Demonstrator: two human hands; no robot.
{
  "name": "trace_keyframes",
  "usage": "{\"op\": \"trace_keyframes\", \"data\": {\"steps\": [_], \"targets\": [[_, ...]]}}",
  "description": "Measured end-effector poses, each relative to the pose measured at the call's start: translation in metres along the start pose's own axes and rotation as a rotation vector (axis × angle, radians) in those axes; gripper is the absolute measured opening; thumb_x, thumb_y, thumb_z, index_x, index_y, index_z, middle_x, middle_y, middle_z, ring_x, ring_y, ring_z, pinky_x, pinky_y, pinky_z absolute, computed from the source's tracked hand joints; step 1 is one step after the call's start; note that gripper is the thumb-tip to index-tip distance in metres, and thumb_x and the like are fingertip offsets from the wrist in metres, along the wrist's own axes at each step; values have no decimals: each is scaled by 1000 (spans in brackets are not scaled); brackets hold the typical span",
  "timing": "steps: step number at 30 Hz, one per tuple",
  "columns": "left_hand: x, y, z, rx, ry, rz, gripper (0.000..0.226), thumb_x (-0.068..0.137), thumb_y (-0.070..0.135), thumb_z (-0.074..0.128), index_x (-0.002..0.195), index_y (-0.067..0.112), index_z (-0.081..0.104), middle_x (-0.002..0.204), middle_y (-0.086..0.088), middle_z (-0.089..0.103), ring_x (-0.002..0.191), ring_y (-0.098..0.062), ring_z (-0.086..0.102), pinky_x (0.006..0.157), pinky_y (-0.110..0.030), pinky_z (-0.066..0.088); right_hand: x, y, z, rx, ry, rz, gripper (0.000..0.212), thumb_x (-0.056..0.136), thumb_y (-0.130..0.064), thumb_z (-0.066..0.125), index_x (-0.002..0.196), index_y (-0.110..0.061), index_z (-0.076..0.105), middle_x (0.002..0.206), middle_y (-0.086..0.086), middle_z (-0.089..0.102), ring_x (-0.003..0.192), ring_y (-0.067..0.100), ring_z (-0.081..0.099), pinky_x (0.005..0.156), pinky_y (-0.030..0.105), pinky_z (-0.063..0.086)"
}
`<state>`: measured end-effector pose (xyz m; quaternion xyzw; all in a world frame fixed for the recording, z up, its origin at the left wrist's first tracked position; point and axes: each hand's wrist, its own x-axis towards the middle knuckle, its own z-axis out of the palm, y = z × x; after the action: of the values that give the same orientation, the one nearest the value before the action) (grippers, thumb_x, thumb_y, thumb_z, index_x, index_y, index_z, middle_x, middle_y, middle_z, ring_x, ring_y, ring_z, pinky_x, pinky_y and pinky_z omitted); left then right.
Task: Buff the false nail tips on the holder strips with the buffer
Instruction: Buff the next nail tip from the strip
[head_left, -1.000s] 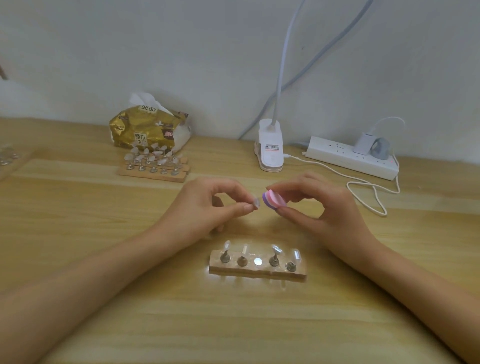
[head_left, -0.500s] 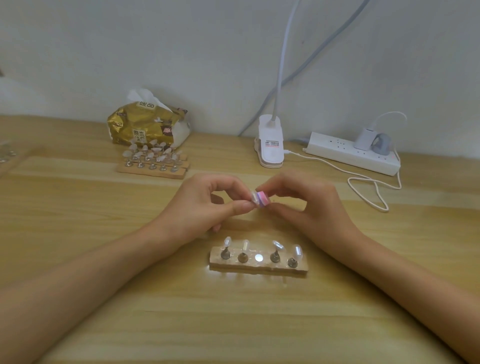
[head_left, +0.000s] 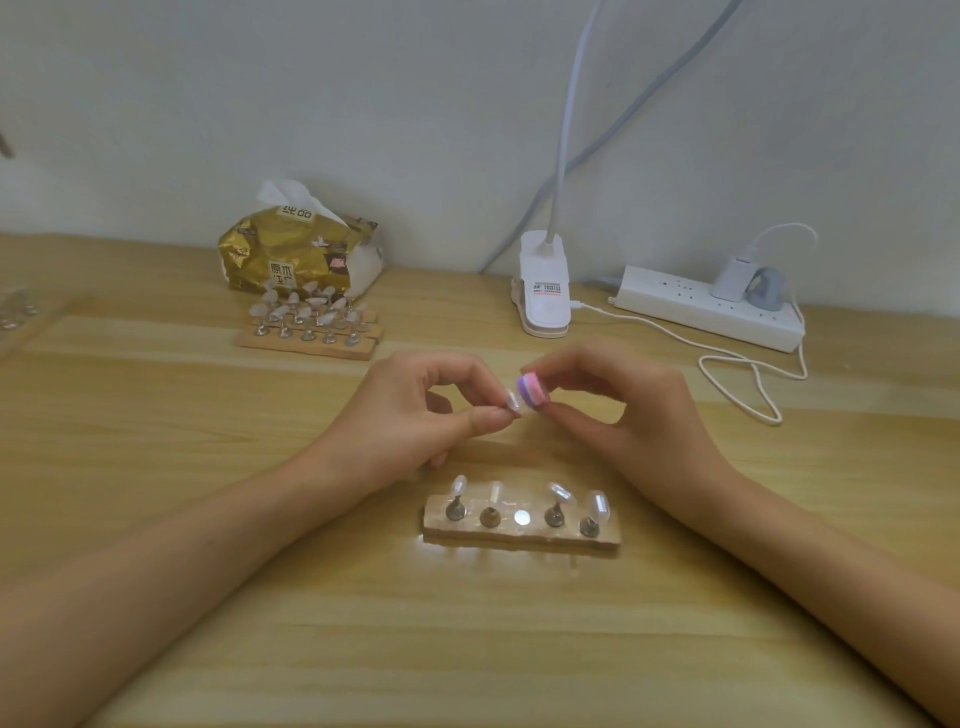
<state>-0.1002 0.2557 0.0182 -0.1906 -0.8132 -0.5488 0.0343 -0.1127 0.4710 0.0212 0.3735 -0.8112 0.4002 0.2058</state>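
Note:
My left hand (head_left: 410, 415) pinches a clear false nail tip (head_left: 513, 401) between thumb and forefinger, above the table's middle. Right beside it, my right hand (head_left: 618, 410) pinches a small round pink-and-purple buffer (head_left: 533, 389), whose face sits against the tip. Below both hands lies a wooden holder strip (head_left: 522, 535) with several metal stands carrying clear tips; its middle spot shows only a bare shiny disc (head_left: 522, 517).
More holder strips (head_left: 306, 340) with several nail tips lie at the back left, in front of a gold tissue pack (head_left: 296, 254). A white clip lamp base (head_left: 543, 291), a power strip (head_left: 706, 306) and a looping white cable (head_left: 748, 384) sit at the back right.
The buffer has shifted a little up and away against the tip between the frames, and both hands stay close together over the strip. The camera view moved slightly.

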Motion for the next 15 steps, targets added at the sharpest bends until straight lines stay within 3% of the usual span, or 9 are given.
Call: {"op": "trace_keyframes", "data": {"steps": [4, 8, 11, 15], "targets": [[1, -1, 0, 7, 4, -9, 9, 80, 23, 79, 76, 29, 74, 86, 9, 71, 46, -10, 50, 42, -20, 40, 1, -1, 2, -69, 16, -134, 13, 92, -8, 72, 105, -8, 71, 100, -1, 69, 96, 14, 67, 86, 29, 55], [0, 0, 0, 6, -7, -5, 11, 81, 24, 78, 75, 31, 73, 86, 10, 71, 48, -11, 52, 43, -19, 42, 1, 4, -3, -85, 16, -82, 17, 90, -3, 73, 107, -9, 72, 103, 0, 68, 98, 14, 67, 86, 36, 55], [-1, 0, 0, 5, -25, 9, 10, 81, 24, 77, 75, 30, 73, 77, 15, 69, 47, -8, 49, 44, -20, 42, 0, 3, -1, -99, -27, -155, 17, 91, -3, 73, 106, -10, 71, 103, 1, 67, 100, 14, 66, 88, 30, 53], [-1, 1, 0, -13, -45, 28, 8, 83, 22, 76, 77, 27, 73, 86, 10, 73, 48, -9, 48, 45, -21, 44, -1, 5, -4, -56, -21, -42, 14, 90, -2, 73, 102, -9, 71, 100, -1, 68, 98, 16, 66, 87, 36, 55]]}}
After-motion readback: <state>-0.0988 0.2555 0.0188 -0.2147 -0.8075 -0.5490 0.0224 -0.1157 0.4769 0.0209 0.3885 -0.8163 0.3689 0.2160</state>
